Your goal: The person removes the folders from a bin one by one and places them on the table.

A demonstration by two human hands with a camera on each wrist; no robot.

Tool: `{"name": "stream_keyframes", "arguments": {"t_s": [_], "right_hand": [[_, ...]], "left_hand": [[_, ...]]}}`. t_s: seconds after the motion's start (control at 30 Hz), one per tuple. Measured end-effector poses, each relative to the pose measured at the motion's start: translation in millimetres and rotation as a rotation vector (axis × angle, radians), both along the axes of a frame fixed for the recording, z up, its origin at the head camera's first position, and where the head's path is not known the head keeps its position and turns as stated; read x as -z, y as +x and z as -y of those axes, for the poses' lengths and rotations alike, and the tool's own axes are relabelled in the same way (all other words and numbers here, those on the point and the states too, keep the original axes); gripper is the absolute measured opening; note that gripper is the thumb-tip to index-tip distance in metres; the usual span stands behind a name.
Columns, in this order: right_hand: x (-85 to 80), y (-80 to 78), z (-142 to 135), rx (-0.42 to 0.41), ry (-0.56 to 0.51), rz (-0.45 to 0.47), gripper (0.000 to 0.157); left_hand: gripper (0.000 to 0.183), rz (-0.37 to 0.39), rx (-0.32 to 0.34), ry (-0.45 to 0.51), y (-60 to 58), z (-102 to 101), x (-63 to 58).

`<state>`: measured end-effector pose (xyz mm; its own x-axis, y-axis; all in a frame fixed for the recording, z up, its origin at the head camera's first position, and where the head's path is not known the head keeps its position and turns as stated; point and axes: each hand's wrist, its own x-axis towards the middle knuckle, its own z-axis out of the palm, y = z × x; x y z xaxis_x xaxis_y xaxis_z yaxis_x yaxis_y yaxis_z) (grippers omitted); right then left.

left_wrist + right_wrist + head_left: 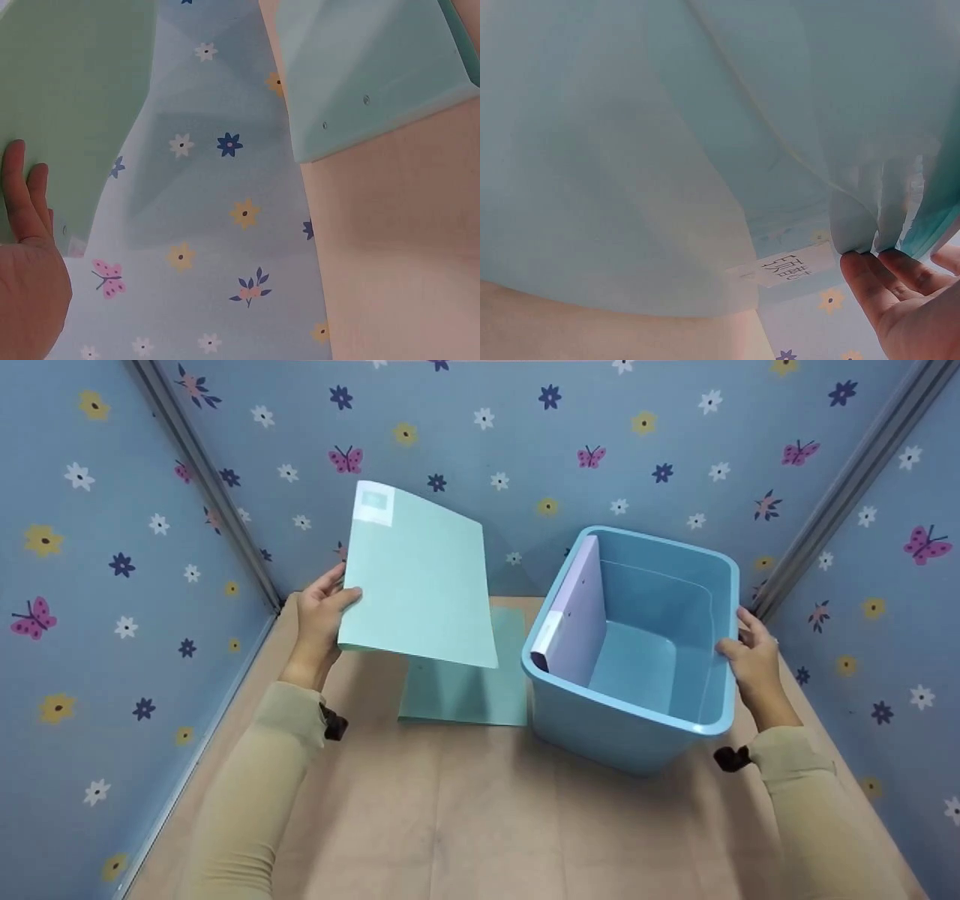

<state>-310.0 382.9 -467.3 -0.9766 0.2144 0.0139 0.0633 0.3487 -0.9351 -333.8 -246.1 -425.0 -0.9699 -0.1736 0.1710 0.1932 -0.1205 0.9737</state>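
My left hand [316, 615] holds a mint-green file folder [420, 577] by its left edge, thumb on the front and fingers behind. The folder is tilted above the table and carries a white label at its top left corner. A second mint-green folder [465, 701] lies flat beneath it, partly covered from the head view. My right hand [756, 664] grips the right rim of a blue plastic bin [600, 733]. Inside the bin a lilac folder [579, 619] stands upright against the left wall. In the right wrist view, the fingertips [862, 274] press the bin's outside.
The bin stands on a beige table surface [480, 810], right beside the lying folder. Blue walls [465, 450] patterned with flowers and butterflies close off the back and both sides. Grey metal posts [210, 480] stand at the back corners.
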Motion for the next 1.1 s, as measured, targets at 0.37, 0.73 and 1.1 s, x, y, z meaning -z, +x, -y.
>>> {"name": "stream_keyframes", "arguments": {"t_s": [0.37,0.73,1.1], "right_hand": [[1.6,0.1,-2.4,-0.007,-0.016,0.001,0.084],[3.8,-2.4,-2.0,0.011,0.008,0.008,0.084],[3.4,-3.0,-1.3,-0.006,-0.032,0.0,0.084]], "left_hand": [[0.063,0.053,0.001,-0.02,5.4,17.1,1.0],[0.063,0.075,-0.017,-0.063,11.4,37.8,2.6],[0.065,0.078,-0.026,-0.08,16.1,58.3,3.4]]}}
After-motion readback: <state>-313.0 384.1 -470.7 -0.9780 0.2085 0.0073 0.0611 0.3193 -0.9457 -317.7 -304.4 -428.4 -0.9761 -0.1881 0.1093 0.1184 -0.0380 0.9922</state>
